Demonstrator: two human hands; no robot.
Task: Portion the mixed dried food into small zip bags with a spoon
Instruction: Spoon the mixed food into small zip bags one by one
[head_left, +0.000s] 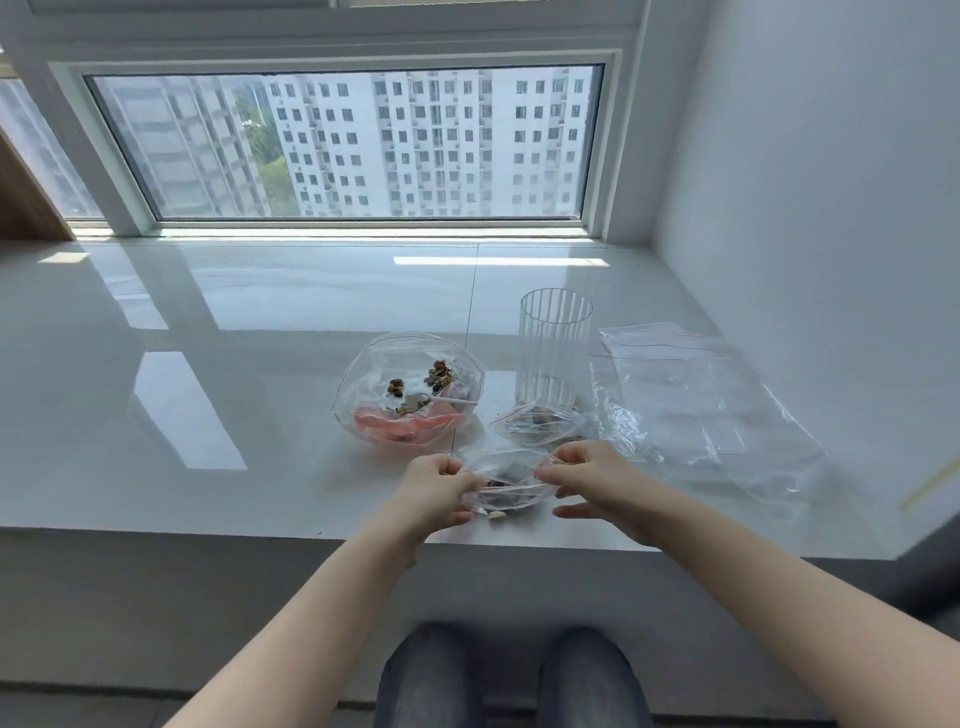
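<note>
Knees in blue denim (511, 675) sit at the bottom of my view, and both bare forearms reach forward over the edge of the glossy white stone sill (234, 364). Left hand (434, 486) has its fingers curled in, pinching the left end of a small clear zip bag (506, 486); right hand (592, 475) pinches the bag's right end with thumb and forefinger while the lower fingers stretch out straight beneath it. So both hands are clamped on that bag, which sits near the sill's front edge with dark dried pieces inside. One pale loose piece (497, 516) lies on the sill just in front of the bag.

Just behind, a second small clear bag with dark contents (537, 423) rests at the foot of a tall ribbed clear glass (553, 353). Left of it I see a large open clear bag (410, 389) holding mixed dried food over something pink, with what looks like a white spoon handle (457, 400) inside. Right of the glass lies a loose heap of empty clear zip bags with red seal lines (696, 395). No writing is readable anywhere. Farthest back, a wide window (343, 145) shows apartment towers.
</note>
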